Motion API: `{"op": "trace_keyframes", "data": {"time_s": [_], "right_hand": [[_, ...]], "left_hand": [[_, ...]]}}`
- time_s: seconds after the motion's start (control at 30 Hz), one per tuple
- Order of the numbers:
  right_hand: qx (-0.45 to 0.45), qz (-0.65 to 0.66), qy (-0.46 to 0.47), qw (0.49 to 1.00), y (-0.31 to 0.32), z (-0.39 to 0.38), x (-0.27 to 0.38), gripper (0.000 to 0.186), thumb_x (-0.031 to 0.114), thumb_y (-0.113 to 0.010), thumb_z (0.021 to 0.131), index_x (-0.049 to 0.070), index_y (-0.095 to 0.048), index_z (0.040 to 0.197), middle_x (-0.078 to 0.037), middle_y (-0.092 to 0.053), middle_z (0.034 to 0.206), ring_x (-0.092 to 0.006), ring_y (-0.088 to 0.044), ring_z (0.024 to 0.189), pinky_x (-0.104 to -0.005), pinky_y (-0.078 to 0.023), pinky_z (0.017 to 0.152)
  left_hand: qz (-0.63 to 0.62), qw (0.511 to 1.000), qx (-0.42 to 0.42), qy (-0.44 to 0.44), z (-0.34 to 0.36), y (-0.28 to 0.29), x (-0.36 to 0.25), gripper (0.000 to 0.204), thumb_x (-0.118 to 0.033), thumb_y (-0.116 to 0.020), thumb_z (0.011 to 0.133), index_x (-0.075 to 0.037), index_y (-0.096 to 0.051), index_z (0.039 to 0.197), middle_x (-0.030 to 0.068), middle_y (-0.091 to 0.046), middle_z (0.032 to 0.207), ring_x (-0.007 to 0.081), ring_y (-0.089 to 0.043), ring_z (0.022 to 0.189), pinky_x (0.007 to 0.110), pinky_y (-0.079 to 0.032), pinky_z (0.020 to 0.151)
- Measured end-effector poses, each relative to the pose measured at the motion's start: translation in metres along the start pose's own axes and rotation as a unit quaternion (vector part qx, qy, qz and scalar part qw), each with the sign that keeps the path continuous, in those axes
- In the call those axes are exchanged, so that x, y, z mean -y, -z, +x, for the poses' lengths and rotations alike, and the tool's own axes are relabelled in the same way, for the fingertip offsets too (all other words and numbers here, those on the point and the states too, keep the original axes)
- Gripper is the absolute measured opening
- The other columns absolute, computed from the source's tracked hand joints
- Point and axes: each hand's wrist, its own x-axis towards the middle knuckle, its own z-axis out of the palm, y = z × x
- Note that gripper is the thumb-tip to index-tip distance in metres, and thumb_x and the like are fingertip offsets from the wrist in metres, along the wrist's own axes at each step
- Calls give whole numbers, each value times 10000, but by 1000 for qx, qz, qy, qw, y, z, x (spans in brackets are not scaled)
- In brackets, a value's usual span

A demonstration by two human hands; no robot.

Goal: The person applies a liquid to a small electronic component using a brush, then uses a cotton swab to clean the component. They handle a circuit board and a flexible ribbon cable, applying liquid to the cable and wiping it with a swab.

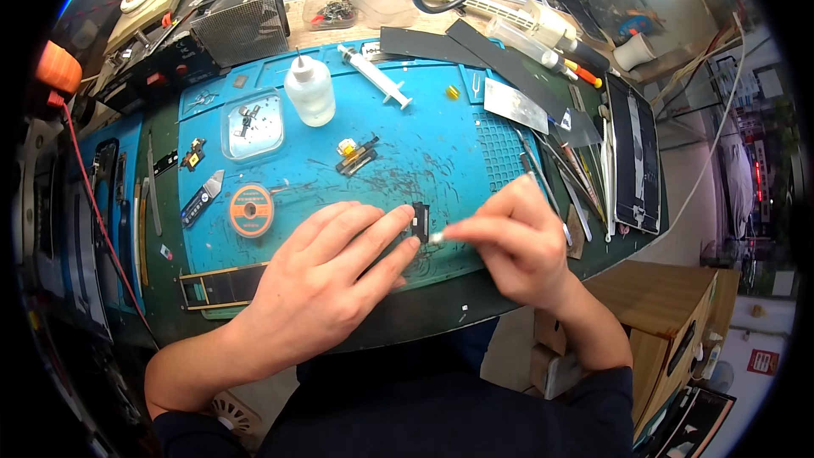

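Observation:
A small black electronic part lies on the blue mat, where the fingertips of my left hand steady it from its left side. My left fingers are extended, with the index and middle fingertips at the part's edge. My right hand is closed in a pinch on a thin cotton swab, its white tip close to the part's lower right edge. Most of the swab's stick is hidden by my fingers. Just beyond my hands lies a black part with yellow tape.
The blue work mat carries a clear bottle, a syringe, an orange wire spool, a craft knife and a clear plastic dish. Tweezers and thin tools lie at right. Black strips lie at the back.

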Motion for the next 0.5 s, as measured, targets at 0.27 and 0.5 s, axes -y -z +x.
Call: {"op": "trace_keyframes", "data": {"time_s": [0.27, 0.5], "right_hand": [[10, -116, 31, 993, -8, 9, -7, 354, -78, -782, 773, 34, -836, 1104, -55, -661, 946, -268, -612, 857, -390, -505, 736], [9, -127, 61, 990, -7, 8, -9, 362, -34, -757, 786, 5, -831, 1138, -52, -651, 935, -258, -595, 833, -378, -501, 726]], "left_hand": [[2, 1000, -2, -5, 1, -1, 1, 537, -162, -883, 810, -58, -785, 1328, 111, -687, 1541, 315, -660, 1287, 493, -557, 1106], [-3, 1000, -1, -2, 0, -1, 0, 529, -169, -878, 817, -56, -784, 1325, 116, -690, 1535, 318, -660, 1282, 496, -555, 1107]]}}
